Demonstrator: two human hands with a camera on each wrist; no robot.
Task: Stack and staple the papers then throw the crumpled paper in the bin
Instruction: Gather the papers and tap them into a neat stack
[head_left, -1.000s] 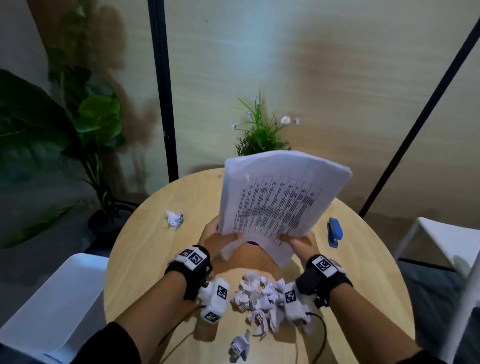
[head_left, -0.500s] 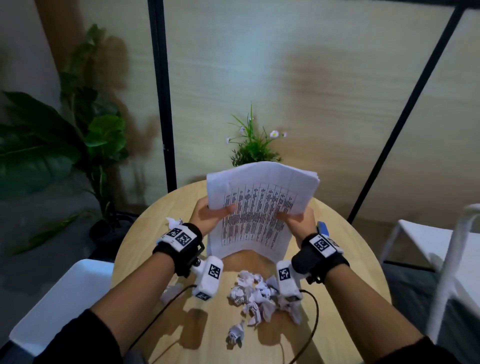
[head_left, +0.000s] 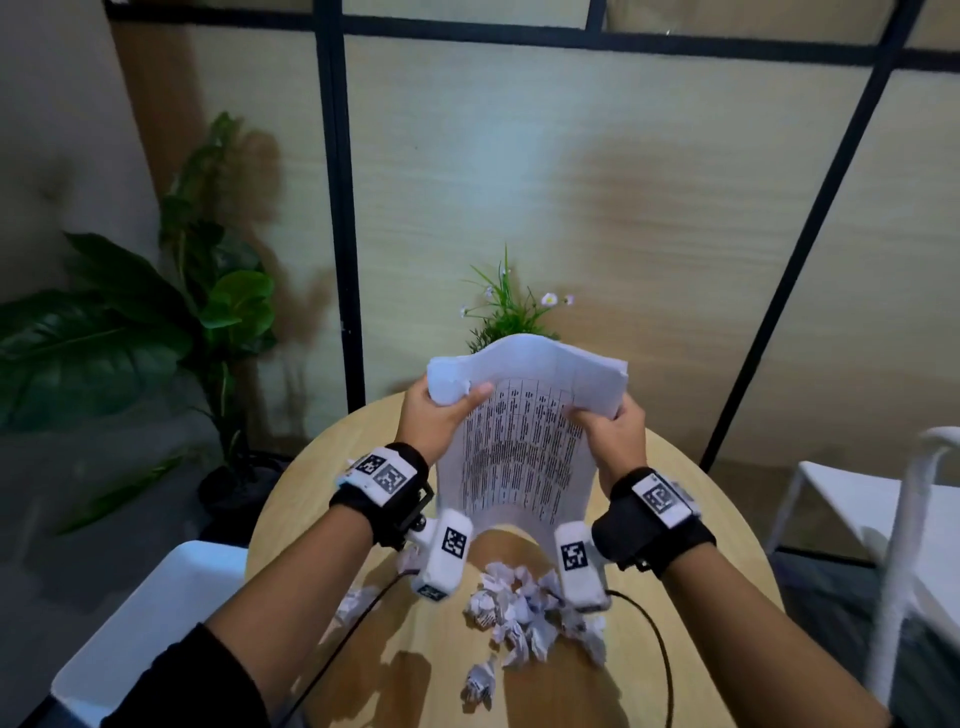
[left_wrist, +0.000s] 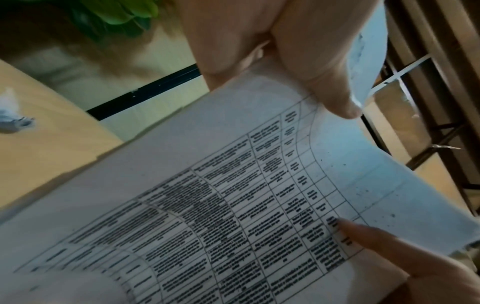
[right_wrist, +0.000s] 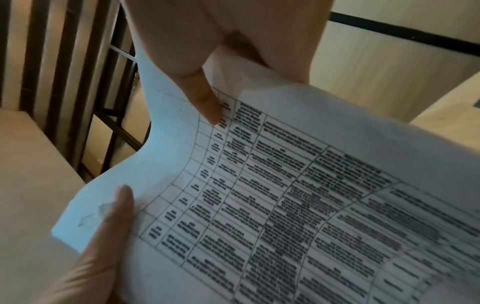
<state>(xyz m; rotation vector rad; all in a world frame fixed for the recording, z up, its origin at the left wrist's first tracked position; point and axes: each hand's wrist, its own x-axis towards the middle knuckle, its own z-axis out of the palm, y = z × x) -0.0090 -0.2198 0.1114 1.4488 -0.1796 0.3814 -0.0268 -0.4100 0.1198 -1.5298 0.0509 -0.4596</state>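
From the head camera, a round, light-wood surface (head_left: 322, 499) is standing before a pale panelled wall with black framing (head_left: 332, 208); a large leafy plant (head_left: 104, 343) is growing left of the surface, a small flowering plant (head_left: 506, 312) is sitting at its far edge, and white chairs (head_left: 883, 499) are flanking it on both sides. A person is holding a stack of printed papers (head_left: 524, 447) upright in the air above the middle of the surface, the long axis running away from the body, the top edge bowing toward the wall. The left hand (head_left: 434, 421) is pinching the stack's upper left edge and the right hand (head_left: 615, 436) its upper right edge. Crumpled paper balls (head_left: 519, 608) are lying in a heap on the surface just under the stack, with one more ball (head_left: 480, 683) lying nearer the body.

From the left wrist camera, the left hand's thumb (left_wrist: 319, 67) is pressing on the printed table of the papers (left_wrist: 233, 205), with fingers curled behind the sheet; another fingertip is touching the far edge.

From the right wrist camera, the right hand's thumb (right_wrist: 182, 61) is clamping the papers (right_wrist: 285, 205) while the page is curving between both grips.
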